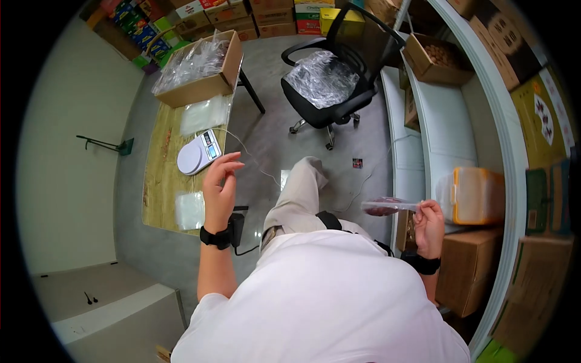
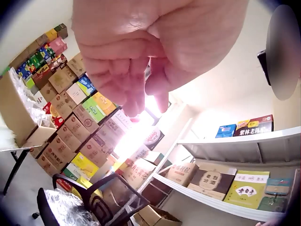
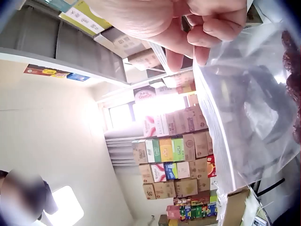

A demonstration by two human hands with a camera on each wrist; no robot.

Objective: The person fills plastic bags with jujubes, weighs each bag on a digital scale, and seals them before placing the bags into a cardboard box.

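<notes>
My right hand (image 1: 430, 228) pinches a clear zip bag (image 1: 387, 207) by its top edge, out in front of the shelves. Dark red, wrinkled pieces that look like dried dates (image 3: 292, 80) lie in the bag's far end; the right wrist view shows its zip strip near the fingertips. My left hand (image 1: 220, 192) is raised beside the table, fingers loosely bent and holding nothing. Nearest to it on the table is a white kitchen scale (image 1: 191, 159) with a lit display. Stacks of clear flat bags, one behind the scale (image 1: 206, 115) and one in front (image 1: 190, 210), lie there too.
On the wooden table (image 1: 158, 130), a carton (image 1: 227, 71) holds plastic bags. A black office chair (image 1: 357, 104) bears crumpled plastic. Right of me, white shelves (image 1: 445, 115) hold an orange-rimmed bin (image 1: 478, 196) and cartons (image 1: 469, 272). A thin cable (image 1: 254, 158) trails over the floor.
</notes>
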